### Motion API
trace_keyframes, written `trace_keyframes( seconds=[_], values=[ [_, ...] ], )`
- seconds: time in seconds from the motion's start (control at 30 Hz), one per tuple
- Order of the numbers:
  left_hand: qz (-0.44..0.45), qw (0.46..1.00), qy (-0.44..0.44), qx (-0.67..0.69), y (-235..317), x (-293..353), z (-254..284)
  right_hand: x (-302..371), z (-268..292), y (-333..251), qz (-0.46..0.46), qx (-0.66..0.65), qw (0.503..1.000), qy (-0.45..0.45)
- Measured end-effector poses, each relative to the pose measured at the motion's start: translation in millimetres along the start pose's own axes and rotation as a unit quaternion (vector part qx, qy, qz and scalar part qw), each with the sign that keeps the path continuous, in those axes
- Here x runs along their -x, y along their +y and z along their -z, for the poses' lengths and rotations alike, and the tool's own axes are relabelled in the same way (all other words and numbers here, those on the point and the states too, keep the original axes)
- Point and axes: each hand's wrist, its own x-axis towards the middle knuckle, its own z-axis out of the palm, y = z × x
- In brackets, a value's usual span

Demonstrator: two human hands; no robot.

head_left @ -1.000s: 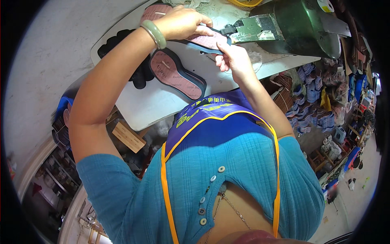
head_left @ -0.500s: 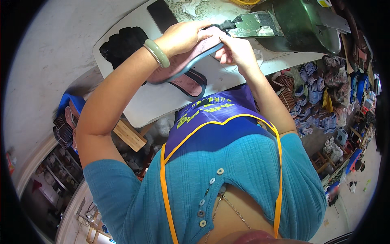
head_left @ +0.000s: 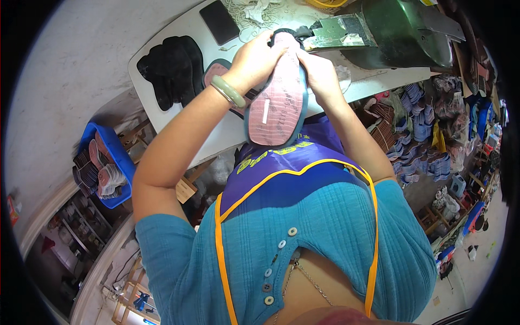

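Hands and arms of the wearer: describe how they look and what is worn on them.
The left hand is ungloved, with a smooth, rounded, pale green bangle around its wrist. The right hand is ungloved too, and no bangle shows on that side. The left sleeve and right sleeve are short and teal, in finely ribbed fabric.

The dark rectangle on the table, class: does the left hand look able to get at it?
Probably yes: the dark rectangle lies near the left hand and nothing tall shows between, but that hand's grip on the held pink sole would likely have to loosen first.
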Motion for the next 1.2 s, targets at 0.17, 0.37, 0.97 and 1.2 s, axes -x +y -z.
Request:
trace_keyframes(
  seconds=[0.17,0.37,0.97,1.2],
  values=[
    [0.026,0.989,0.135,-0.055,14.6,8.3,-14.6,24.5,12.2,3.4,0.17,0.106,0.979,-0.042],
    [0.067,0.973,0.207,-0.074,20.9,0.7,-25.3,45.7,17.5,-4.6,0.236,0.316,0.917,0.051],
    [0.031,0.942,0.332,-0.025,-9.6,-48.7,-17.1,43.5,-1.0,53.2,-0.037,-0.242,0.95,-0.195],
    [0.078,0.929,0.362,0.027,-19.7,-55.3,-11.8,37.7,-9.4,36.9,-0.037,-0.201,0.971,-0.127]
  ],
)
